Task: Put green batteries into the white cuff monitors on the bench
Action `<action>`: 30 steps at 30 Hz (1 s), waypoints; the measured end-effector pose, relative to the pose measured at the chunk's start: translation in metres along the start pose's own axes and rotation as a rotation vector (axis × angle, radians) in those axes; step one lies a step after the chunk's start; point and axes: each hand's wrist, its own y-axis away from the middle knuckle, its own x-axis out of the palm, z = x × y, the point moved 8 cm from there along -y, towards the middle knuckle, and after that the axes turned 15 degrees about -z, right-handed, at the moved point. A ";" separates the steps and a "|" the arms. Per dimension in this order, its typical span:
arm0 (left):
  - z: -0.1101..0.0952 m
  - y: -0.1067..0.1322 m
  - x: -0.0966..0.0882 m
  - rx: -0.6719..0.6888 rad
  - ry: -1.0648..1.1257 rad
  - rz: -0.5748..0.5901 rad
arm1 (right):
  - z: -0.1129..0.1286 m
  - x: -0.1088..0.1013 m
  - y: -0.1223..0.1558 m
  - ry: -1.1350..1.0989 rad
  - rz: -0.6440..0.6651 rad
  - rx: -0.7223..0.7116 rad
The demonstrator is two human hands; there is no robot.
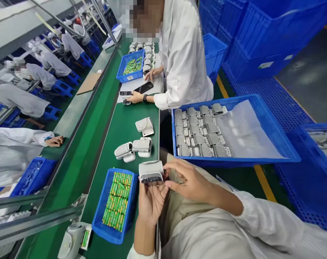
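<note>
A grey-white wrist blood pressure monitor (151, 169) with a wrapped cuff and a dark, glossy front rests on the upturned fingers of my left hand (150, 201). My right hand (192, 181) comes in from the right, its thumb and fingertips closed at the device's right edge. Just left of my left hand stands a blue bin (98, 212) of green batteries (116, 201) in rows. Beyond it on the green table lie more such monitors (145, 126), including two close together (125, 151).
To my right, a large blue tray (271, 118) holds rows of monitors on a white sheet. A co-worker (185, 61) handles a device beside a black phone (144, 87) and another battery bin (129, 76). A green conveyor (79, 151) runs along the left; a monitor (71, 241) sits at the lower left.
</note>
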 end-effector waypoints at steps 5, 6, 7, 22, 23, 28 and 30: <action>-0.004 0.002 0.010 0.113 0.007 -0.076 | -0.005 0.004 -0.013 -0.003 -0.035 -0.093; -0.008 0.005 0.009 0.162 -0.006 -0.088 | -0.006 0.005 -0.017 -0.031 -0.027 -0.107; -0.014 0.008 0.007 0.226 -0.029 -0.100 | -0.006 0.006 -0.020 -0.066 -0.008 -0.121; -0.063 0.061 0.011 0.819 -1.100 -0.327 | -0.039 0.020 0.000 -0.011 0.210 -0.306; -0.063 0.063 0.015 0.861 -1.242 -0.292 | -0.043 0.020 0.002 0.016 0.202 -0.368; -0.062 0.050 0.027 1.249 -1.783 -0.302 | -0.070 0.033 -0.001 0.220 0.207 -0.492; -0.062 0.037 0.029 1.406 -1.970 -0.412 | -0.076 0.046 -0.006 0.289 0.262 -0.464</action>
